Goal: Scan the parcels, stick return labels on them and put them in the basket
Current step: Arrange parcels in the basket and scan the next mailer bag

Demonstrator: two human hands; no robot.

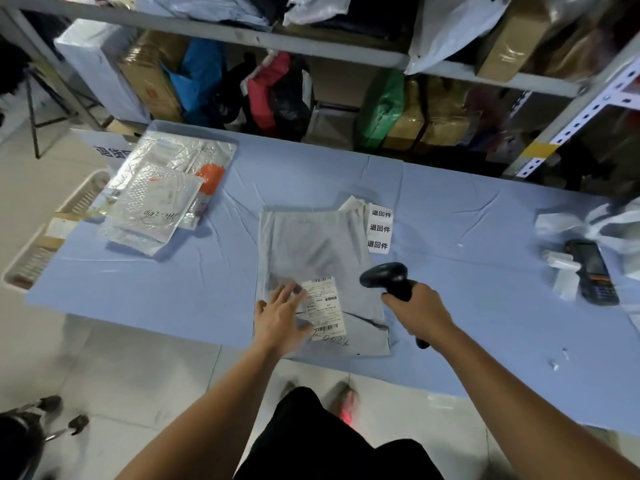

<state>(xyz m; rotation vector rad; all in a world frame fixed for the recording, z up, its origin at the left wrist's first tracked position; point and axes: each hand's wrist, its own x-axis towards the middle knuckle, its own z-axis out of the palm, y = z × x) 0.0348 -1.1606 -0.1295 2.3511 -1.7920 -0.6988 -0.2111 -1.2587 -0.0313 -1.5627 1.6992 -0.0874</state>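
Parcel — "退回件" labels beside

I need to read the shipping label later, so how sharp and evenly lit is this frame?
Head view: the shipping label shows its barcodes, but the fine print is soft; the left hand has motion blur at its fingertips; wide-angle bending curves the shelf rail; the silver mailers catch glare; the lighting is otherwise even.

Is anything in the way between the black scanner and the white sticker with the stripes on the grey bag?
Nothing visible is. The black handheld scanner in the right hand sits beside the white shipping label on the grey plastic mailer bag. The left hand rests at the label's left edge, barcode uncovered.
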